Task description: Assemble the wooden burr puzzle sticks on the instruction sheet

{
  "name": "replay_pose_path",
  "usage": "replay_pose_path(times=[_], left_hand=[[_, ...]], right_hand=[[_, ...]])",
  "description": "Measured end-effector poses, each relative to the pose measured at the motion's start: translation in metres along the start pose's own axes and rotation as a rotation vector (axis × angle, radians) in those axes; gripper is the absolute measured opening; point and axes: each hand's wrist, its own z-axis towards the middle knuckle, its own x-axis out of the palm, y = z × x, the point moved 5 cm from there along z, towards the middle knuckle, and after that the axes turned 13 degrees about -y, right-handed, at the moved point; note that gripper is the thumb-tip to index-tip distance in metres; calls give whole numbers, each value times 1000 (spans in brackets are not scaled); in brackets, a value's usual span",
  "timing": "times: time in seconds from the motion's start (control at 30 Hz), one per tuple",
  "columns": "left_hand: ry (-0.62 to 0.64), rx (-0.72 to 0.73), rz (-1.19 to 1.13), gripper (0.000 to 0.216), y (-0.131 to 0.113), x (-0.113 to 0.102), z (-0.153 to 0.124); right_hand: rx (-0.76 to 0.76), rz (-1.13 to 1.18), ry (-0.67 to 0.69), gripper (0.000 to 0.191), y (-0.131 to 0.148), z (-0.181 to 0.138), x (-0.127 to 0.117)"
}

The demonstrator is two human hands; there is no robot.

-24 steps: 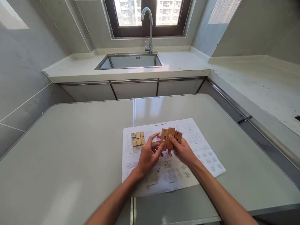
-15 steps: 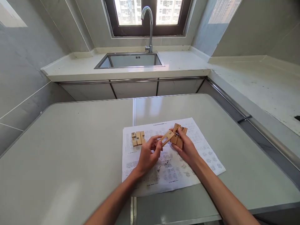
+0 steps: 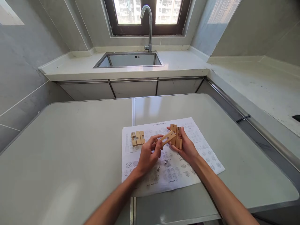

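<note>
Entering from the near edge, two bare forearms reach over the grey table and meet above a printed sheet lying flat on it. The left hand is closed in a pinch, thumb and fingertips gripping the lower end of a slotted wooden bar, which tilts up to the right. The bar's upper end touches a wooden block pair held upright in the right hand, whose fingers are wrapped round the pair from the right and behind. Both held items sit just above the sheet's middle. Whether the bar is seated in the pair or merely against it cannot be told. Left of the hands, three loose wooden pieces lie side by side on the sheet, touching one another. Beyond the table, a counter carries a steel sink with a curved tap beneath a dark-framed window.
</note>
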Motion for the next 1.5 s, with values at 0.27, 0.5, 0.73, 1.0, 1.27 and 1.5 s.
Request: replay_pose_path(times=[0.27,0.5,0.73,1.0,1.27,1.5], left_hand=[[-73,-86,-92,42,5,-3,5],[-100,-90,-79,49,9,-4,4],[-81,-106,-56,47,7,-2,5],[-157,-132,-120,41,11,-5,8],[-190,-158,-137,40,12,-6,8],[-194,-154,-137,36,15,-6,8]], right_hand=[[-31,-70,-16,35,7,-5,5],[-71,-166,-40,38,6,-7,3],[-223,-505,-181,49,9,-12,-5],[-485,-815,-304,55,22,-14,-8],[-463,-889,-180,51,18,-12,-3],[-566,-1051,-172,42,19,-13,-4]])
